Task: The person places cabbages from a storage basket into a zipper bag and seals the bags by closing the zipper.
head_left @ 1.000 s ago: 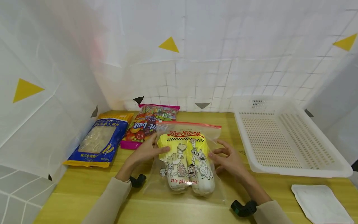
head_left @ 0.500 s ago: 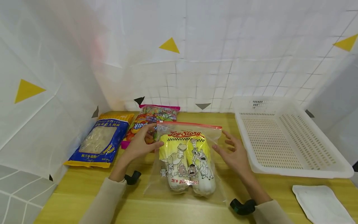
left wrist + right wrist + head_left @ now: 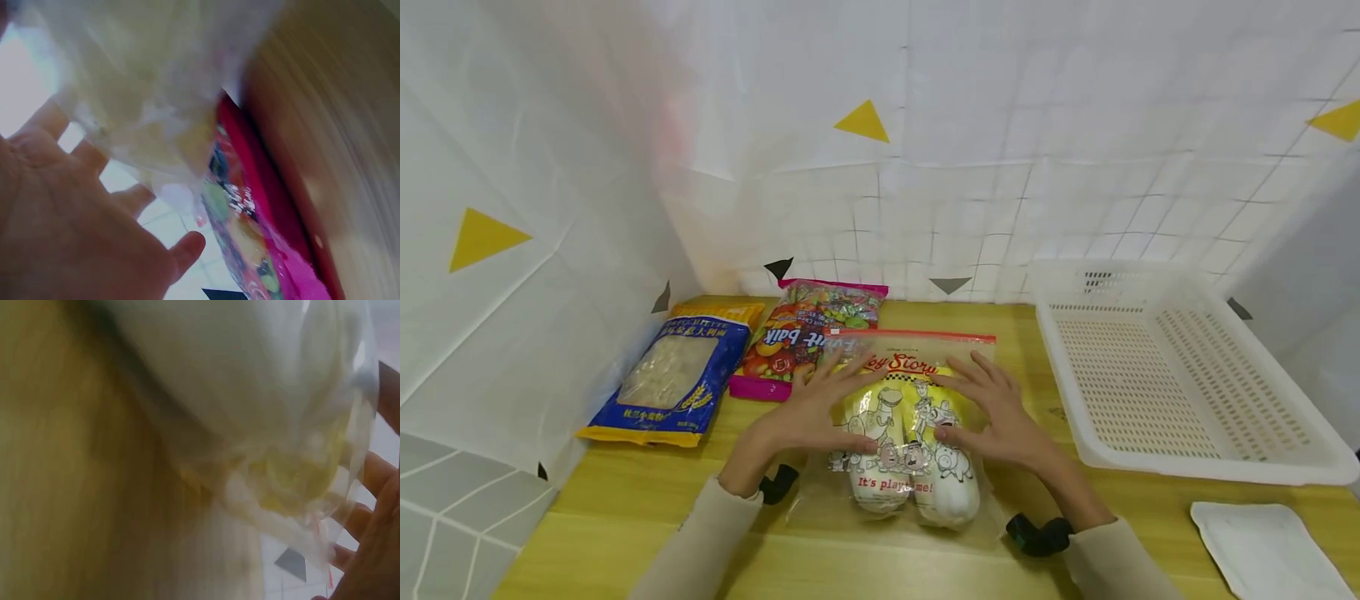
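A clear zip bag with a red seal and cartoon print lies flat on the table in the head view. Inside it are two plump, elongated things, white at the near end and yellowish at the far end; their kind is unclear. Over the bag's left half my left hand spreads its fingers, thumb on the front. My right hand covers the right half likewise, fingers spread. The wrist views show the left palm and right fingers beside the blurred plastic.
Left of the bag lies a blue and yellow pasta packet. A fruit candy bag with pink edges lies partly behind the zip bag. At right stand a white perforated basket and, nearer, a flat white packet. White sheeting surrounds the table.
Both hands have moved from the sides of the zip bag, first drawing slightly apart, then inward over its top with fingers spread. The bag itself has hardly moved.
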The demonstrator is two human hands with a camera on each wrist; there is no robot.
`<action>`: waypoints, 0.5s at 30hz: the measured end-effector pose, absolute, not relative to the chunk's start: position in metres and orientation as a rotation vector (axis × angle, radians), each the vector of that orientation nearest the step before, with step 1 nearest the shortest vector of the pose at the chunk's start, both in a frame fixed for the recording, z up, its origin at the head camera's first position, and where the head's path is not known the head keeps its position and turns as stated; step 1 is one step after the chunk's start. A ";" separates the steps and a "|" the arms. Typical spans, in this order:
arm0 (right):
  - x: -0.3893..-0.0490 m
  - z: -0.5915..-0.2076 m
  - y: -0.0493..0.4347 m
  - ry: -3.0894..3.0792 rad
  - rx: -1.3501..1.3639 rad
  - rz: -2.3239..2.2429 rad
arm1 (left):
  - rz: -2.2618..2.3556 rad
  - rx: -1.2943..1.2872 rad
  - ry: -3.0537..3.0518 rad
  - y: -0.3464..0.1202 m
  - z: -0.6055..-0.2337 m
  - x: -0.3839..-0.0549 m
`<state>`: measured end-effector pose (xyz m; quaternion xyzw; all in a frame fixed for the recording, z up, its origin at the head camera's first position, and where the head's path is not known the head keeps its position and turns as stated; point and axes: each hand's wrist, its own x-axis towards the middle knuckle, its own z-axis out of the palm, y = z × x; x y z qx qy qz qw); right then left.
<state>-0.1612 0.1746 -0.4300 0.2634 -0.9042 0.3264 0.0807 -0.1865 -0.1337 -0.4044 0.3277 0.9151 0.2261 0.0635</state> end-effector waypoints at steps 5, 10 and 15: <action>-0.159 -0.432 0.179 -2.760 0.762 0.937 | 0.684 1.018 2.731 -0.136 -0.405 -0.190; -0.157 -0.427 0.179 -2.703 0.779 0.917 | 0.748 1.026 2.724 -0.139 -0.404 -0.190; -0.157 -0.421 0.178 -2.624 0.766 0.903 | 0.791 1.008 2.841 -0.144 -0.399 -0.190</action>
